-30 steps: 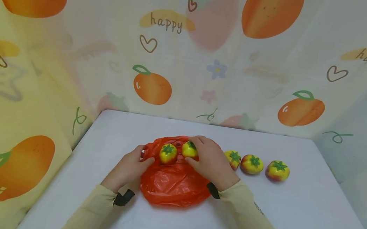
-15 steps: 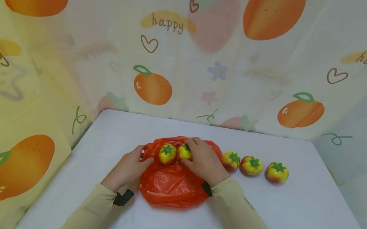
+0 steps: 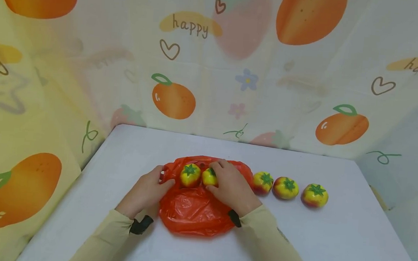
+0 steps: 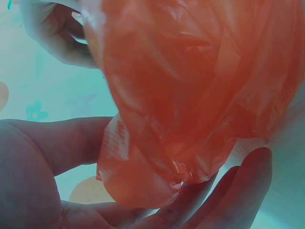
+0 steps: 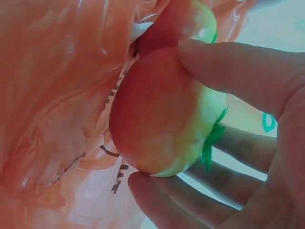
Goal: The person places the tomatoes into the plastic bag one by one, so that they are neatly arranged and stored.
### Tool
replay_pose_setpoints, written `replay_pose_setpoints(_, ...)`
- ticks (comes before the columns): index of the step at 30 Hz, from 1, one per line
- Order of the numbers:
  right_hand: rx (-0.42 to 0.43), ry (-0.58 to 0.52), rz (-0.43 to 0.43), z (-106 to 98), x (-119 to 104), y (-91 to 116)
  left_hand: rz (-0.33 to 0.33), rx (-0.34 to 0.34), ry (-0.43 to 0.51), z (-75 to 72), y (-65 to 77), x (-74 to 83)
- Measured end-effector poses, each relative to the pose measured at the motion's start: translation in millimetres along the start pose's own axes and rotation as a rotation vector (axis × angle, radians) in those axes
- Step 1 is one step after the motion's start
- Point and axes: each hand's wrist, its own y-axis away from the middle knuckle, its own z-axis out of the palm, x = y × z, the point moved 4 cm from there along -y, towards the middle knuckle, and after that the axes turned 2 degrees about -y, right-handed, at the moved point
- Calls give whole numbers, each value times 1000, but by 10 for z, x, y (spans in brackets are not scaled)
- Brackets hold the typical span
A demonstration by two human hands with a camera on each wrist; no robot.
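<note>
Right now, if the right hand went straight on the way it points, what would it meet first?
Likely the leftmost fruit, beside the held fruit; depth is unclear, so the right hand could catch the far rim of the bag first.

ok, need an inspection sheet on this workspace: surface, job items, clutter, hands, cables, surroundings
Surface: white table
Job's things: red plastic bag, crumpled; five yellow-red, tomato-like fruits with green tops: one at the bag's mouth, one gripped, three in a row right of the bag
Clutter: nothing seen
Left hand: holds the bag's left edge
Right hand: grips one fruit over the bag
Cables: nothing seen
Surroundings: backdrop printed with fruit, hearts, flowers, "happy"
</note>
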Motion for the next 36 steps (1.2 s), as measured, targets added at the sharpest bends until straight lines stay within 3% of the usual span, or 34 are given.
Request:
replay_pose_setpoints(17, 15, 17, -9, 131, 85, -98, 4, 1, 1, 24, 1, 30)
replay_pose_setpoints(26, 1, 23, -4, 180, 97, -124, -51, 4, 0, 56, -14, 11)
replay_pose_setpoints(32, 5, 49, 13, 93, 122, -61, -37, -4, -10, 56, -35, 8)
replay_pose_setpoints(36, 46, 58, -33, -54, 120, 44, -36, -5, -25, 31, -43, -21)
